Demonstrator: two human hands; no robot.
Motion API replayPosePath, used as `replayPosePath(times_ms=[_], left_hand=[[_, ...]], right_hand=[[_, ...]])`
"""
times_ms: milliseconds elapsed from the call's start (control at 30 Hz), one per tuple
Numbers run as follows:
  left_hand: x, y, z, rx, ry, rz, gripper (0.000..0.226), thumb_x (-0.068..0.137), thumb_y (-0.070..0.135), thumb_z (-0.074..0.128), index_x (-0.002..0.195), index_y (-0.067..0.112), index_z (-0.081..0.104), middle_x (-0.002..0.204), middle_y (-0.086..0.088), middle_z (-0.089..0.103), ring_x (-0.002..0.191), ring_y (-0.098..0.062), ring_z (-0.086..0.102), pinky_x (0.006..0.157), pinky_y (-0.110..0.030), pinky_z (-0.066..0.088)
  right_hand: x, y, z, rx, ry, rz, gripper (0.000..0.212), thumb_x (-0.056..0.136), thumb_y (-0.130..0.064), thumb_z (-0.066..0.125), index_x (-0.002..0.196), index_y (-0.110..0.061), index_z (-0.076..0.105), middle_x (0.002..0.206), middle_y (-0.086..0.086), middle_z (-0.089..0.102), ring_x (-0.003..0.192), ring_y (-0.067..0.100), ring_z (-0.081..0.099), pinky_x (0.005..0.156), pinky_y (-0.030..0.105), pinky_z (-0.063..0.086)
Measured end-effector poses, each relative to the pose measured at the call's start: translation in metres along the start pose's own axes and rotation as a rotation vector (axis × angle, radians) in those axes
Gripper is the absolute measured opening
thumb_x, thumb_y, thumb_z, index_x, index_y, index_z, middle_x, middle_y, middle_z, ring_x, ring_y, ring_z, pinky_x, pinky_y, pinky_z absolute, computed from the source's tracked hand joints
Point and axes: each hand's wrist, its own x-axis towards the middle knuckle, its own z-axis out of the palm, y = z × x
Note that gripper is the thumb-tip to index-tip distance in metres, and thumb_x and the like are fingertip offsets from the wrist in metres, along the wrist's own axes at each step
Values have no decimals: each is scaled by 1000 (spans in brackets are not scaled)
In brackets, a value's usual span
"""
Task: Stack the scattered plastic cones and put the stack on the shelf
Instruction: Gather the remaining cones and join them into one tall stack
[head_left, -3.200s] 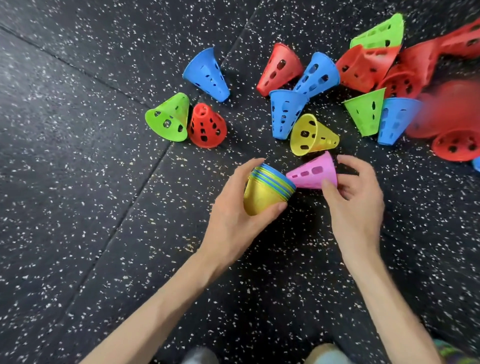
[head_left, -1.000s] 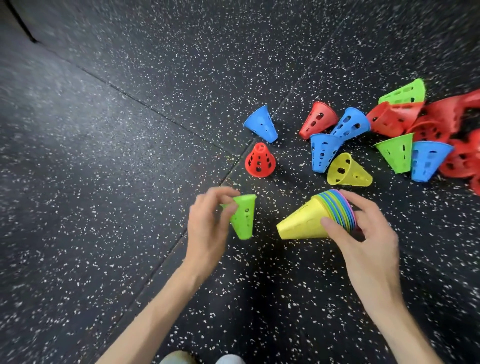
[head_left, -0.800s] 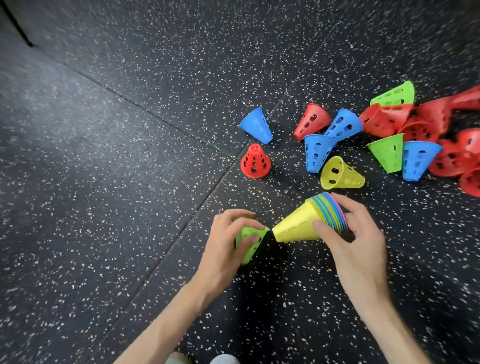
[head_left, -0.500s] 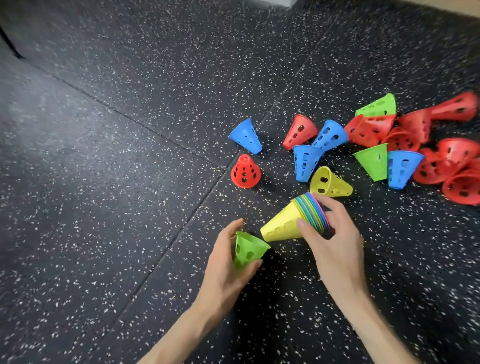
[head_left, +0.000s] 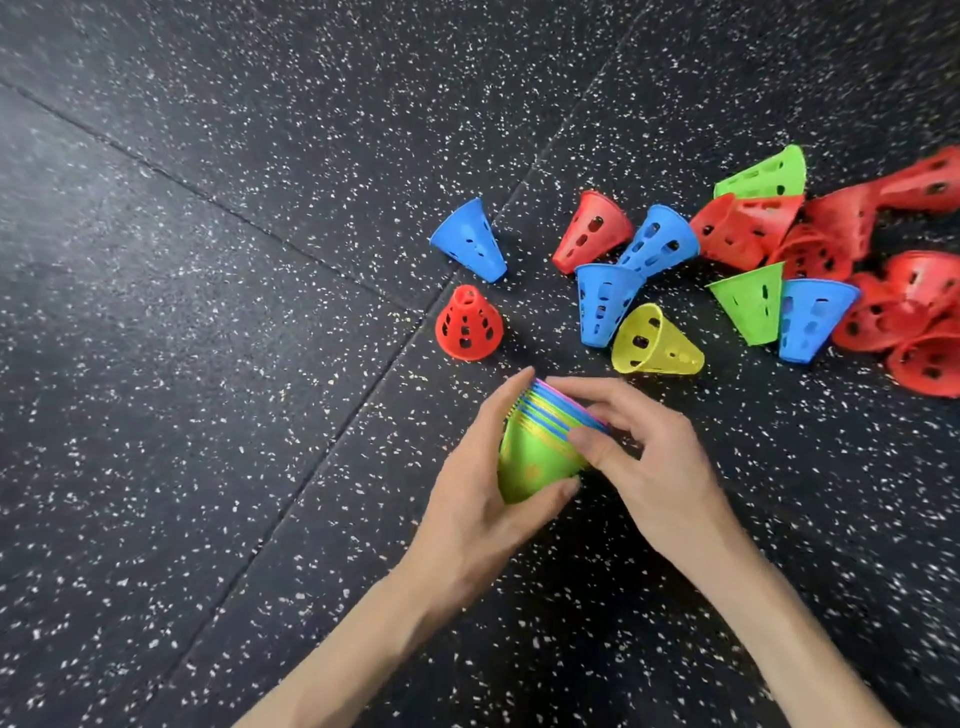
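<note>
The stack (head_left: 540, 447) is gripped by both hands, L (head_left: 483, 493) & R (head_left: 644, 457); green cone should be pushed on straight till snug.

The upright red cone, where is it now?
In the head view, the upright red cone stands alone on the floor left of centre, just below the lone blue cone and above the left hand.

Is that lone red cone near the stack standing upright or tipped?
Upright: the red cone sits on its wide rim, narrow end up, on the floor.
</note>
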Motion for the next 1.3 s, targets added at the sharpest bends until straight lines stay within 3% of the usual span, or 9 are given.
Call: replayPosePath(times_ms=[200,333,400,533,633,800,1033,1200,1300], left_hand=[[23,-7,8,9,-21,-5,84,84,27,84,152,39,36,142,12,58,123,-13,61,105,-46,49],[32,-13,13,-12,6,-11,80,82,29,86,147,33,39,138,13,56,122,-16,60,105,-40,48],[33,-15,16,-27,24,-25,80,82,28,86,147,30,39,139,15,53,125,-16,58,107,-38,47],[31,-21,20,-27,31,-36,81,84,27,85,149,29,37,144,19,48,132,-14,53,110,-42,46],[28,-23,24,-27,19,-43,81,86,26,83,151,27,36,147,21,45,136,-13,49,114,-40,42],[26,-27,27,-44,14,-49,82,86,24,83,153,27,36,150,18,45,139,-14,47,116,-33,38],[30,-26,28,-31,21,-28,82,86,23,83,153,25,36,150,15,47,139,-14,48,117,-26,36],[27,-24,29,-45,-7,-14,83,87,25,83,154,26,33,149,12,48,134,-18,53,112,-42,43],[25,-24,29,-57,-6,-17,84,87,25,82,154,27,32,151,13,46,134,-19,53,112,-45,44]], right_hand=[[13,3,-13,-1,33,16,26,100,-12,60,115,-29,71,109,-21,74,105,2,68,89,15,49],[19,13,-25,-158,295,-22,25,100,-11,59,108,-28,74,103,-19,72,105,9,66,91,29,52],[21,21,-33,-378,383,-56,28,97,-10,63,110,-33,74,115,-19,64,114,13,57,99,31,47],[32,36,-44,-587,273,57,43,94,-2,64,120,-36,71,149,-10,47,136,15,38,104,0,16],[42,44,-48,-688,215,131,47,93,0,64,124,-35,69,154,-7,42,138,18,37,108,15,20],[47,44,-55,-722,338,103,28,93,-19,70,114,-36,72,129,-7,52,114,21,54,95,46,50],[38,31,-55,-203,454,136,14,97,-26,65,89,-36,71,90,-6,74,86,19,72,77,46,61],[27,26,-47,-131,229,198,16,101,-29,60,90,-30,71,89,-12,75,89,7,70,89,45,57],[22,26,-43,-198,91,241,19,101,-33,56,88,-27,69,82,-13,71,78,4,63,82,38,51]])
